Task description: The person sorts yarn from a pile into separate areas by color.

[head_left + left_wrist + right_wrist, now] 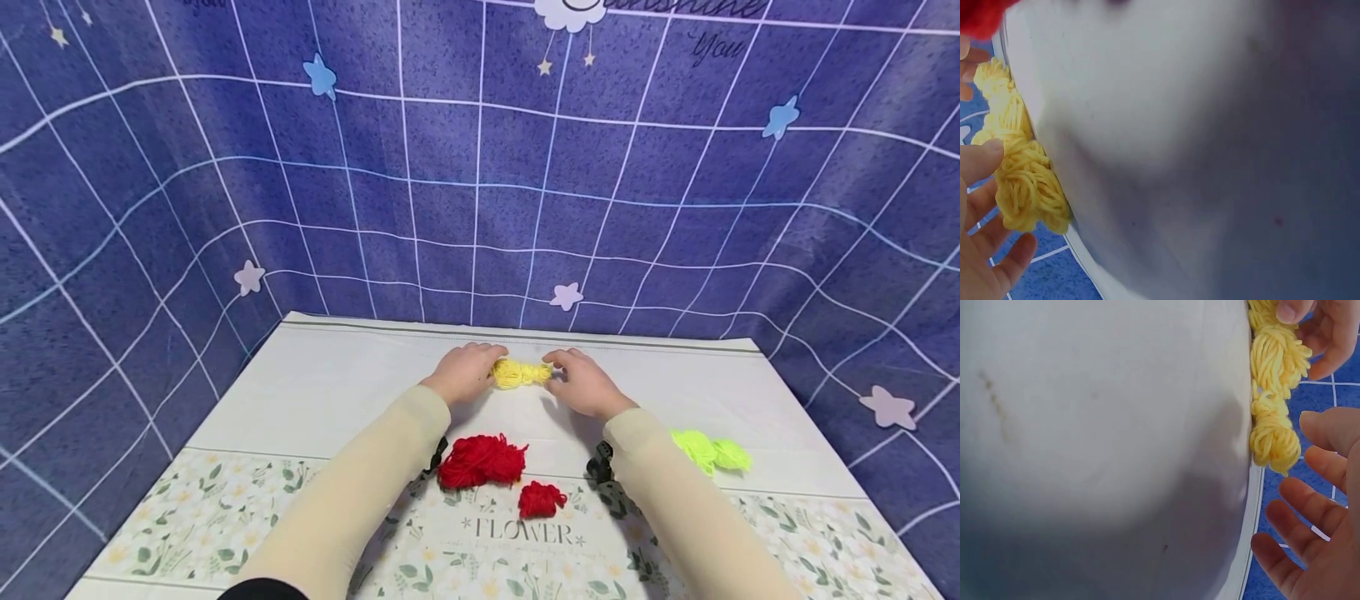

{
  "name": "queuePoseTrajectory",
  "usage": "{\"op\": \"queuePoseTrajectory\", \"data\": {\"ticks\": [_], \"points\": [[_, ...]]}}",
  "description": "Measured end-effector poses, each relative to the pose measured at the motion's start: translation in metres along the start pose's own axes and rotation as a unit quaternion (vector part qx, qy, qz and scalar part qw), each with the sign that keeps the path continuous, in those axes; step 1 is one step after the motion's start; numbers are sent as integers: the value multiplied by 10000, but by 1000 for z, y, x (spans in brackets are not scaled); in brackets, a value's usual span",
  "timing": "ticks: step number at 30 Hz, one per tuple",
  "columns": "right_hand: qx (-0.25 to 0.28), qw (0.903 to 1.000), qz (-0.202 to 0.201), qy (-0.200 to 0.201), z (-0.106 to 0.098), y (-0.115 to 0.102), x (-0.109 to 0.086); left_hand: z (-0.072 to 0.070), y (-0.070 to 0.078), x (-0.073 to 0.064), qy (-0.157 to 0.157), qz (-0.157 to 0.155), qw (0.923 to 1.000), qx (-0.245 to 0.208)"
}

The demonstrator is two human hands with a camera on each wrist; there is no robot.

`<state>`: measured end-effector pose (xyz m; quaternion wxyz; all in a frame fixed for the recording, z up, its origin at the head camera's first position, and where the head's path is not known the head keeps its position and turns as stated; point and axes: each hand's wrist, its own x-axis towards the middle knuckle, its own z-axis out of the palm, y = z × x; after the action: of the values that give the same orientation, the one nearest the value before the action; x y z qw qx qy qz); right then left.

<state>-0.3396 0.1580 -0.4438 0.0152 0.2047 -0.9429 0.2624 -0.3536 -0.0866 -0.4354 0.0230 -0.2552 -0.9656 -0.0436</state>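
A small hank of yellow yarn (519, 373), narrowed near one end, lies near the far edge of the white table. At its left end my left hand (467, 372) grips it, the thumb on the near side and the fingers behind. My right hand (583, 382) is beside the other end, its fingers apart and loosely bent. In the right wrist view a small gap separates the right hand (1329, 506) from the yellow yarn (1275, 437). The left wrist view shows the left thumb overlapping the wider part of the yellow yarn (1029, 184).
A large red yarn bundle (482, 462) and a smaller red yarn bundle (541, 500) lie between the forearms. Neon green yarn (712, 452) sits beyond the right forearm, partly covered by the sleeve. A blue gridded curtain (450, 192) hangs behind the table (337, 375).
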Motion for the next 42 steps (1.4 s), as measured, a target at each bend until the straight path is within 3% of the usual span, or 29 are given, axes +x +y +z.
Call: {"op": "queuePoseTrajectory", "data": {"ticks": [10,21,33,42], "points": [[45,9999,-131,5,-4,1,-6,-6,-5,-9,-43,188,9995,-250],[261,9985,-475,-20,-9,-7,-27,-25,6,-29,-10,580,9981,-213],[505,9943,-805,-492,-15,-29,-67,-38,13,-71,-199,936,9929,-710],[427,9874,-1181,-963,-14,-40,-97,-35,26,-103,-485,1294,9847,-1062]]}}
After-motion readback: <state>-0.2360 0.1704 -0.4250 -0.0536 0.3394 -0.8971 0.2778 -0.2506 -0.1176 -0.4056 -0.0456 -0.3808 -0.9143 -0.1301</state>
